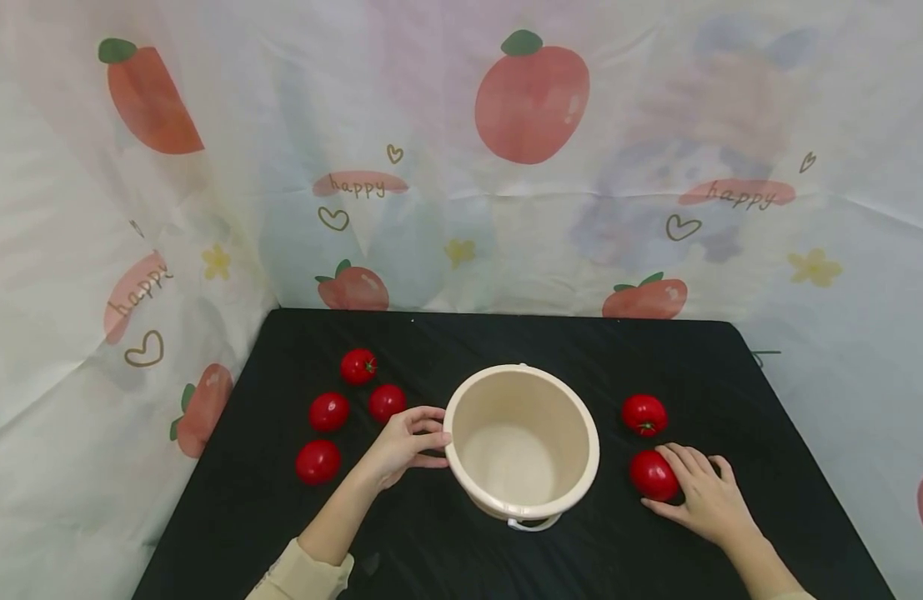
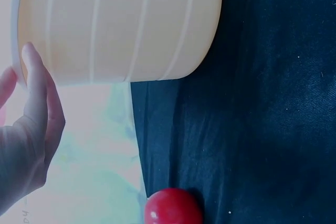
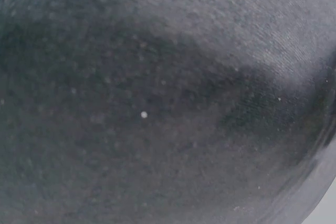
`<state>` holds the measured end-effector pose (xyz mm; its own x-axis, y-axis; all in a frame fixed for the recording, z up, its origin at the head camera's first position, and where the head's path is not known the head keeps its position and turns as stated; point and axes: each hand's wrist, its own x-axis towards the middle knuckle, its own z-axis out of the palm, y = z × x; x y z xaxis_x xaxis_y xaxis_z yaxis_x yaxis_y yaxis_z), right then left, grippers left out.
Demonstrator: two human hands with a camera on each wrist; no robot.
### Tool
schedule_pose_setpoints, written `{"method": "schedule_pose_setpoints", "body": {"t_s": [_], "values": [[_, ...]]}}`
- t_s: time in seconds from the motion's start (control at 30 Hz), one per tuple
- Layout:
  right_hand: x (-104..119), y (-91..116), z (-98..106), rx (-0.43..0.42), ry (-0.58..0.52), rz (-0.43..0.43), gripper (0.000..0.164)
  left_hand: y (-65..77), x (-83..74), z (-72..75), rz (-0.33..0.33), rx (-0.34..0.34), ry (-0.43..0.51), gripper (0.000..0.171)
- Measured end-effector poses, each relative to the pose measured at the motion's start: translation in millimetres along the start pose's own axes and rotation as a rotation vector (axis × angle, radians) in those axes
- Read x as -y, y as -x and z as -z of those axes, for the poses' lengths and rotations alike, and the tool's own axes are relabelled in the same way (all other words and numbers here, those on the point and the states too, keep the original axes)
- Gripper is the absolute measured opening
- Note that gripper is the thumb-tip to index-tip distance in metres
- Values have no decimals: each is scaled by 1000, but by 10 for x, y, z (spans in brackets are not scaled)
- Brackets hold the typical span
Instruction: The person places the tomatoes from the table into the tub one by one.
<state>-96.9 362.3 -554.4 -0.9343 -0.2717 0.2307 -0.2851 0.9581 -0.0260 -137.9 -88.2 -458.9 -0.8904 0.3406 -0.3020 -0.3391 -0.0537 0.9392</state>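
Note:
A beige bucket (image 1: 523, 510) stands upright at the middle of the black table, its inside bare. My left hand (image 1: 407, 446) rests fingertips against the left of its rim from outside; in the left wrist view this hand (image 2: 34, 124) touches the ribbed bucket wall (image 2: 121, 30) near the rim. To the right, my right hand (image 1: 703, 493) holds a red tomato (image 1: 651, 475) on the table, fingers over its far side and thumb at the near side. Another tomato (image 1: 644, 415) lies just beyond. The right wrist view shows only dark cloth, with neither hand nor tomato.
Several tomatoes lie left of the bucket, among them a rear one (image 1: 358, 367), one by my left hand (image 1: 387, 402) and a near one (image 1: 318, 462). A white handle (image 1: 534, 525) hangs at the bucket's near side. Printed curtain (image 1: 446, 108) encloses the table's back and sides.

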Motion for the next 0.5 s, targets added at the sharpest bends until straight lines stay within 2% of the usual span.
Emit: {"method": "schedule_pose_setpoints", "body": {"t_s": [0.2,0.5], "values": [[0,-41,120,-58,-4,36,80,-15,6,3,2,-7,-5,40],[22,-274,459,-271,-49,170,87,-15,-1,-5,-3,-40,6,42]]}}
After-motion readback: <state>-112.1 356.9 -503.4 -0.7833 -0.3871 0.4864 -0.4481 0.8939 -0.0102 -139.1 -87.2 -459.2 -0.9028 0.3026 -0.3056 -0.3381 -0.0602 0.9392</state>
